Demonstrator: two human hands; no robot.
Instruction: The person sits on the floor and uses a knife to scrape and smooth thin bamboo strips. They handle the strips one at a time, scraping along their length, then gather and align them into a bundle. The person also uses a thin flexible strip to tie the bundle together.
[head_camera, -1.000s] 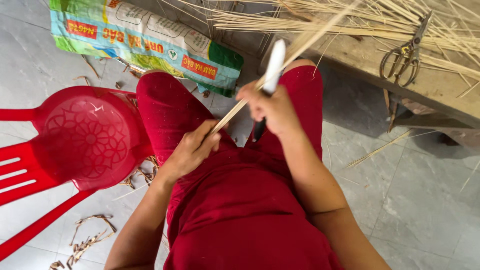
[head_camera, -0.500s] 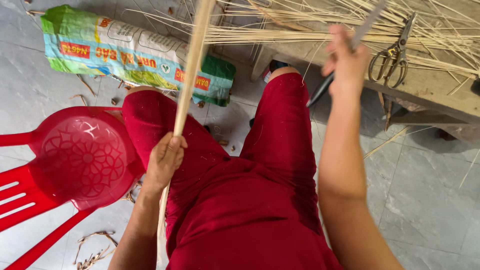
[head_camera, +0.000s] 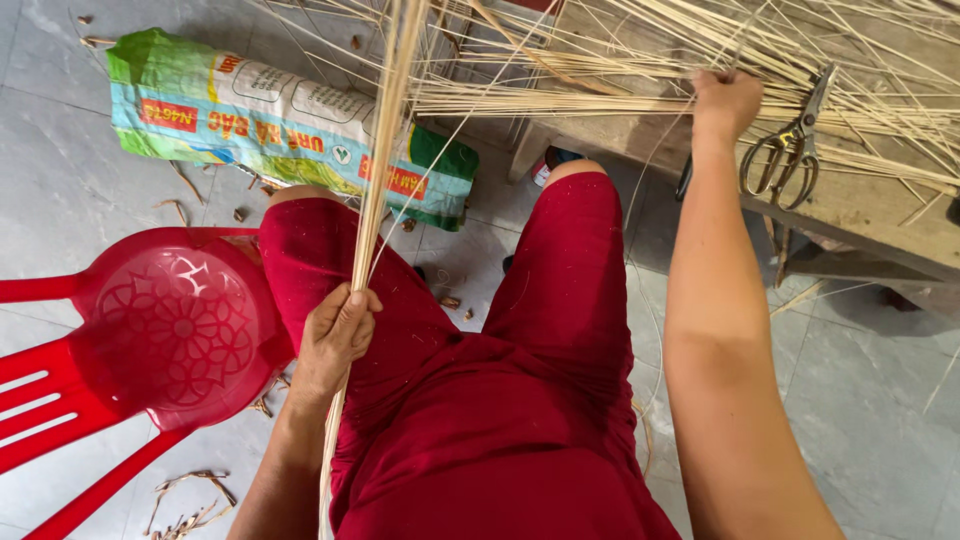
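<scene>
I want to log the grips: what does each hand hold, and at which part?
Left hand grips the cane strips partway along their length. Whether the right hand holds anything cannot be told.

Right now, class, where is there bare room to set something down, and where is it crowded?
Free: grey floor left of the printed sack, and floor right of the right arm. Crowded: the wooden bench, covered by scissors, strips and the right hand.

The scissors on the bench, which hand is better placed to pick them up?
Probably the right hand: it rests on the bench beside the scissors. The left hand grips the cane strip over the lap.
</scene>
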